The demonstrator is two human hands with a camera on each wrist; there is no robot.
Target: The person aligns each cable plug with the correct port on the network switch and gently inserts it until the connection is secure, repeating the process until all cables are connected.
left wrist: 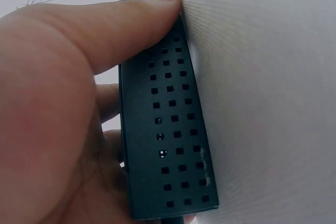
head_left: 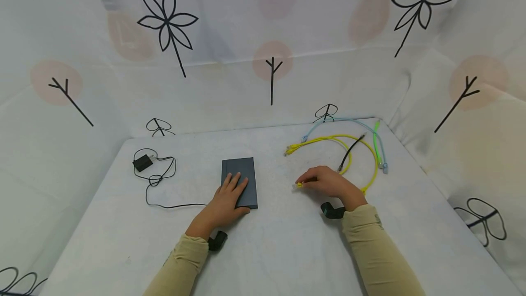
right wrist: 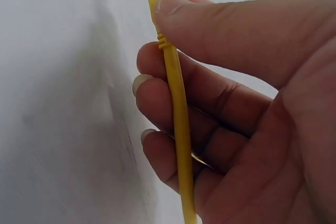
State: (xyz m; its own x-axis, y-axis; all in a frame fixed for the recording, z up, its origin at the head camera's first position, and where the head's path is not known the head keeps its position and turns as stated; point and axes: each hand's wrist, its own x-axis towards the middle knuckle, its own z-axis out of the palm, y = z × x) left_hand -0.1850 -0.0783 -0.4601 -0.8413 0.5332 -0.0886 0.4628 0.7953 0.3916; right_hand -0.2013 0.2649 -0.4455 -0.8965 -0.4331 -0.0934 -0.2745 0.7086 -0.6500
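Box: I logged a dark blue-grey rectangular box (head_left: 242,168), perforated along one wall, flat at mid-table; its long axis ran away from the person.
Left hand (head_left: 223,204): fingers spread and straight across the box's top, thumb pressed against the perforated wall.
Yellow cable: I saw a slim yellow cable with a clear plastic plug (right wrist: 178,108) right of the box, apart from it, plug end pointing left towards it.
Right hand (head_left: 326,182): thumb and fingers pinched the cable at its plug; its length trailed back along the palm.
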